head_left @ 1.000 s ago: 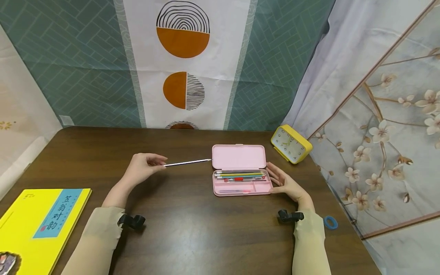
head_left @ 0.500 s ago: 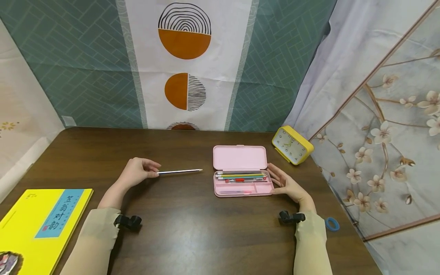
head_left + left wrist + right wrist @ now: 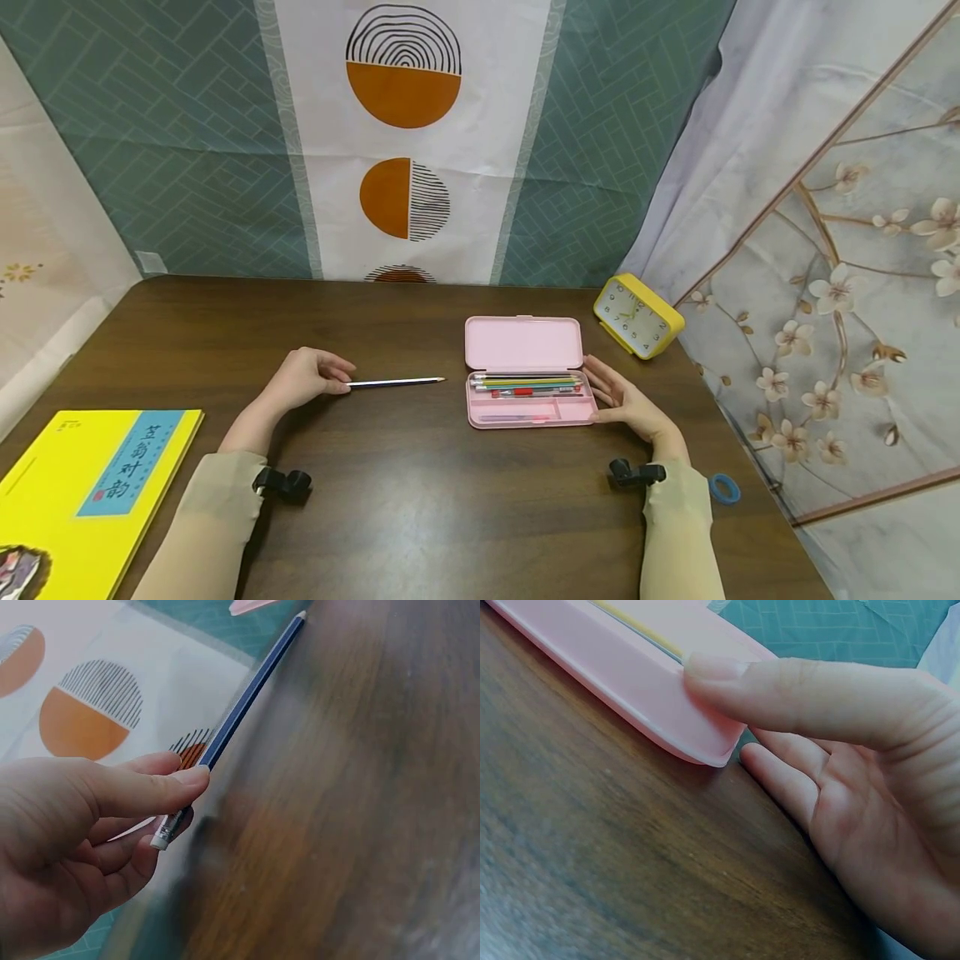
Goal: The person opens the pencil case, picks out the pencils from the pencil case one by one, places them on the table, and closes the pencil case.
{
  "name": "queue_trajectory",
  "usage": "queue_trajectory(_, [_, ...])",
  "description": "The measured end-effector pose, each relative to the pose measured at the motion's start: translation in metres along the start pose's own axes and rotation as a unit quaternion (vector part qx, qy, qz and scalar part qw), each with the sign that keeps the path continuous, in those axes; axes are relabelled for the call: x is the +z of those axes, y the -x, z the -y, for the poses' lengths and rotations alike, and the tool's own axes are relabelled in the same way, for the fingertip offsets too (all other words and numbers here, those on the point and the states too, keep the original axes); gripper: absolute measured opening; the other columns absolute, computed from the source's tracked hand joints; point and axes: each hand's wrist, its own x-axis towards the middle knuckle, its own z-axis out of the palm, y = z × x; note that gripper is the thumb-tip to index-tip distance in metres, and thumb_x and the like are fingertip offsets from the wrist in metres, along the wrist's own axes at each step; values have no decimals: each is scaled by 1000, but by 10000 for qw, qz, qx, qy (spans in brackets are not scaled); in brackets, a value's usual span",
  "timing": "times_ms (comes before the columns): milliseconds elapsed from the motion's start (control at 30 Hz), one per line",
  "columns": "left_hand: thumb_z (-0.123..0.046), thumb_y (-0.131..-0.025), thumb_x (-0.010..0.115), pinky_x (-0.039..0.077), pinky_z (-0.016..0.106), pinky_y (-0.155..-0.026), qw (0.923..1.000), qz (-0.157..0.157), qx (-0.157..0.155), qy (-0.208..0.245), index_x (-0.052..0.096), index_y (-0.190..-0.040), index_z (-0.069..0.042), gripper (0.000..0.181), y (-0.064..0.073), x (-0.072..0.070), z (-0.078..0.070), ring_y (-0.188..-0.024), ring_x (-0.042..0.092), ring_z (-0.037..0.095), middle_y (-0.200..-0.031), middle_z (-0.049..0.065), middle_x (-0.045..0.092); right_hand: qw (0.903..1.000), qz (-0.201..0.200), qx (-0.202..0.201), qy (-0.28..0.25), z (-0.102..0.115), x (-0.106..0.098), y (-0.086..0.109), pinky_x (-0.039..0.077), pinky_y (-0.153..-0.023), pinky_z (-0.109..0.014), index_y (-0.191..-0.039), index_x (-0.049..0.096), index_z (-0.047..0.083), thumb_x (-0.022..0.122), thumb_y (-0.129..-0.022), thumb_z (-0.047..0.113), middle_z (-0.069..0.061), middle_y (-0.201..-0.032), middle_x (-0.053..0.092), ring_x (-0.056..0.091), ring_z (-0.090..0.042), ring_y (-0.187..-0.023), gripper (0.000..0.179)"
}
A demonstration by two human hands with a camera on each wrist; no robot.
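Note:
My left hand (image 3: 303,379) pinches a dark blue pencil (image 3: 397,382) near its eraser end, its sharpened tip pointing right towards the pencil case. The left wrist view shows the thumb over the pencil (image 3: 251,697) and the white eraser (image 3: 159,842) sticking out behind the fingers. A pink pencil case (image 3: 522,343) lies with its lid up, holding several pencils (image 3: 525,383) and a red pen (image 3: 521,392). My right hand (image 3: 630,404) is at the case's right end, thumb on the rim (image 3: 705,724) and the other fingers extended alongside.
Behind the case on the right stands a yellow alarm clock (image 3: 637,317). A blue ring (image 3: 723,489) lies beside the right sleeve. On the left is a yellow book (image 3: 45,500). Hanging cloths (image 3: 405,83) border the brown table (image 3: 420,500).
The left hand has drawn the pencil leftwards and down, away from the case's lid, then shifted it slightly right. My right hand has stayed at the case.

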Motion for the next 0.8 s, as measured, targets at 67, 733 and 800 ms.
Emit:
queue_trajectory(67, [-6,-78,80,50,24,-67,10000,59,1,46,72,-107,3,32,0,0,0,-79,68,15,-85,9,75,10000,-4,2,-10,0,0,0,35,-106,-13,-156,2,0,71,-81,-7,-23,-162,-6,20,-6,-148,103])
queue_trajectory(733, [-4,-79,78,53,30,-76,9998,189,39,-46,71,-110,4,32,0,2,-1,-86,71,23,-90,11,75,10000,-39,73,20,3,1,0,35,-106,-12,-156,1,0,72,-80,-6,-23,-162,-6,9,-28,-151,104])
queue_trajectory(800, [-4,-79,78,53,31,-76,9998,181,42,-60,71,-110,4,33,-1,2,-1,-87,71,24,-90,12,75,10000,-47,85,22,3,1,0,35,-106,-13,-156,1,0,73,-80,-6,-23,-162,-6,7,-30,-151,104])
